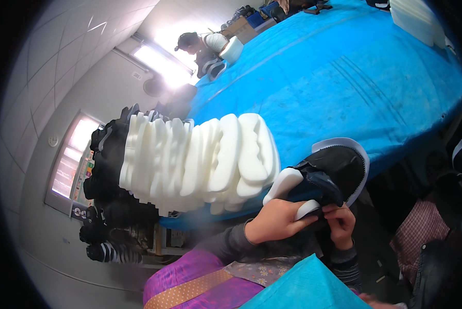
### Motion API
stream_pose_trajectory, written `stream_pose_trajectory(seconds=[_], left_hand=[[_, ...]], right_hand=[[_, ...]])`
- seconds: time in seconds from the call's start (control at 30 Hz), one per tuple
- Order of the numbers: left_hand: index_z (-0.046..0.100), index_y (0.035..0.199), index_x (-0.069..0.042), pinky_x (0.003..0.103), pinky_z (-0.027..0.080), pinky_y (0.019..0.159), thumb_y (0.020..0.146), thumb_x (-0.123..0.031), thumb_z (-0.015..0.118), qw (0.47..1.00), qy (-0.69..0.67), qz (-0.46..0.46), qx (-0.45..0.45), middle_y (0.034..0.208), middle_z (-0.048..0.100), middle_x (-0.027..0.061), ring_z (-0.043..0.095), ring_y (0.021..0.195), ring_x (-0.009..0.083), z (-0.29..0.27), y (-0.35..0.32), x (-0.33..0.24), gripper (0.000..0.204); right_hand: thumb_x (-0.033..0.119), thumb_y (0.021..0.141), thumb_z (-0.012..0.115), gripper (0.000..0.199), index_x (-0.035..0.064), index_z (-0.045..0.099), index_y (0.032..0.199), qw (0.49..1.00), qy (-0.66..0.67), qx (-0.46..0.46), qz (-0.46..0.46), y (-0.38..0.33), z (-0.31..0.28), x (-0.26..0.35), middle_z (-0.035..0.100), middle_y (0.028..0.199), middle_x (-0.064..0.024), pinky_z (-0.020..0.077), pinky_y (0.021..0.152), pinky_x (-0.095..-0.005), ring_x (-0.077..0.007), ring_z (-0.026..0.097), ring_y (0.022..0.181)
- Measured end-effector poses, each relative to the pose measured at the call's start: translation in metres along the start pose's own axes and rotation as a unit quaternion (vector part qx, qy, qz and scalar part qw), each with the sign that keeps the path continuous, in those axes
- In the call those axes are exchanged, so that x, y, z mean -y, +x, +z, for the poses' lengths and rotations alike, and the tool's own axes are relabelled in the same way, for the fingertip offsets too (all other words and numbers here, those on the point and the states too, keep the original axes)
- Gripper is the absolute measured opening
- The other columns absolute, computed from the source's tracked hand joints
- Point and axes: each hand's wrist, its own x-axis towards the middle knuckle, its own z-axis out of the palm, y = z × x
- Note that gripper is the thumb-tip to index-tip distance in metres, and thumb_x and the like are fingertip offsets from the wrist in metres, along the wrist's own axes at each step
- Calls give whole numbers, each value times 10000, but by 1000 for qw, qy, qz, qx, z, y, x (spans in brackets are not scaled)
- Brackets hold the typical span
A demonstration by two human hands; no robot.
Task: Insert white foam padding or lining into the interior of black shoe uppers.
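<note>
Just above my lap is a black shoe upper (341, 162) with a pale rim curving round its toe. My left hand (276, 221) is closed round a white foam piece (284, 184) at the shoe's opening; a white end also shows by my thumb, and I cannot tell if it is the same piece. The fingers of my right hand (341, 225) pinch the dark edge of the shoe, close to my left fingertips. Left of my hands stands a long row of white, sole-shaped foam pieces (223, 154), packed upright against each other.
A blue sheet (339, 77) covers the large table. Dark shoes (107, 170) are piled beyond the foam row. Across the table sits another person (210, 44) near a white foam piece. More white foam (416, 23) stands at the far right; checked cloth (419, 237) hangs at my right.
</note>
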Motion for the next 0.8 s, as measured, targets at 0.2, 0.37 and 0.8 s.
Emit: stream_pose_trajectory(seconds=[0.2,0.37,0.8], left_hand=[[684,1202,-124,414,516,658,865,-373,755,998,55,-26,0,801,685,162,668,749,383,1,0,-6,425],[692,1167,-115,427,500,607,900,-365,698,997,33,20,-61,743,677,163,667,687,356,17,2,-2,367],[724,1117,-116,406,518,622,851,-402,755,995,70,-9,-77,739,683,143,682,686,341,22,1,-9,392]], right_hand=[[-144,793,601,201,30,666,869,999,38,24,-8,5,-7,-2,716,994,-148,471,885,-377,-297,634,964],[-117,776,615,193,30,671,888,998,48,50,-2,6,-13,5,716,1009,-153,465,819,-359,-264,608,879],[25,850,673,142,31,607,976,994,76,-77,5,-5,-27,9,539,797,-36,400,708,-287,-171,502,740]])
